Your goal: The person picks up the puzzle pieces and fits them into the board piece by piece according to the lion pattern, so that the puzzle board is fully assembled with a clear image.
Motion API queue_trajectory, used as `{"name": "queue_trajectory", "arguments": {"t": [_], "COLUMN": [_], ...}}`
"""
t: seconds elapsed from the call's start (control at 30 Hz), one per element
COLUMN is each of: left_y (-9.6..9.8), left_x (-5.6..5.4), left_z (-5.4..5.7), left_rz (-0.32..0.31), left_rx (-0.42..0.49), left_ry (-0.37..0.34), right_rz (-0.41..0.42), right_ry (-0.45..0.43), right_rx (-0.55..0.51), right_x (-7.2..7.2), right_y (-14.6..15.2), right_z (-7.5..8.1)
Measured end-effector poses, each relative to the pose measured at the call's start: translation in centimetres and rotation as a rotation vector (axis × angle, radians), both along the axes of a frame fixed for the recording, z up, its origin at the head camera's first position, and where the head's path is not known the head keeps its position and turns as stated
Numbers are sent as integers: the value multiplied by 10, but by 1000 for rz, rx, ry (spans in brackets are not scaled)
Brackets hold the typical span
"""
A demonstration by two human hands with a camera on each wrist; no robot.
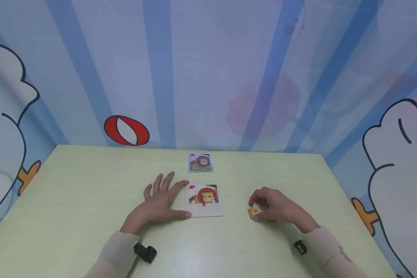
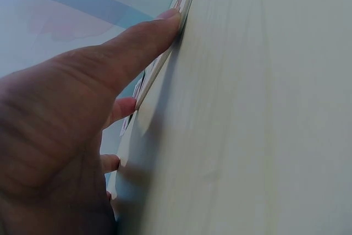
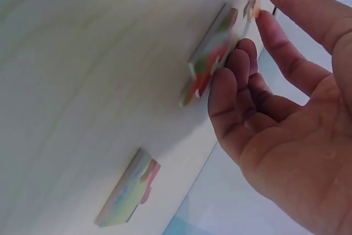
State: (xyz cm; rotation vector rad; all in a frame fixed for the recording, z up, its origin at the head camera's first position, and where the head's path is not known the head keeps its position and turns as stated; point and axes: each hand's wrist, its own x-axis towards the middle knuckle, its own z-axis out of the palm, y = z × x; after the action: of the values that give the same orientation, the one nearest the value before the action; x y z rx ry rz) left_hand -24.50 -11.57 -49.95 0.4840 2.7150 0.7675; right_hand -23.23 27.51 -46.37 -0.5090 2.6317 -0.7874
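In the head view, a square puzzle board lies mid-table, its upper part filled with a lion picture and its lower part white. My left hand is spread beside it, with thumb and index finger touching its left corners. To the right of the board, my right hand pinches an orange-yellow puzzle piece between thumb and fingers. In the right wrist view, a red-and-green puzzle piece lies by the curled fingers. Another, pale green and pink puzzle piece lies farther off. Neither shows in the head view.
Behind the board lies a small lion picture card. The pale wooden table ends at a blue striped curtain with a printed red-and-white ball. Both sleeves carry dark clips near the wrists.
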Motion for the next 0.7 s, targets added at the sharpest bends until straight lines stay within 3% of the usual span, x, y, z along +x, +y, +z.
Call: {"name": "queue_trajectory", "arguments": {"t": [0.33, 0.5, 0.7], "left_y": [0, 1, 1], "left_x": [0, -1, -1], "left_z": [-2, -7, -10], "left_rz": [0, 2, 11], "left_rx": [8, 30, 50], "left_ry": [6, 6, 25], "right_rz": [-43, -88, -64], "right_ry": [53, -9, 32], "right_rx": [-82, -134, -146], "right_x": [-6, -9, -14], "right_y": [2, -2, -7], "right_z": [2, 11, 18]}}
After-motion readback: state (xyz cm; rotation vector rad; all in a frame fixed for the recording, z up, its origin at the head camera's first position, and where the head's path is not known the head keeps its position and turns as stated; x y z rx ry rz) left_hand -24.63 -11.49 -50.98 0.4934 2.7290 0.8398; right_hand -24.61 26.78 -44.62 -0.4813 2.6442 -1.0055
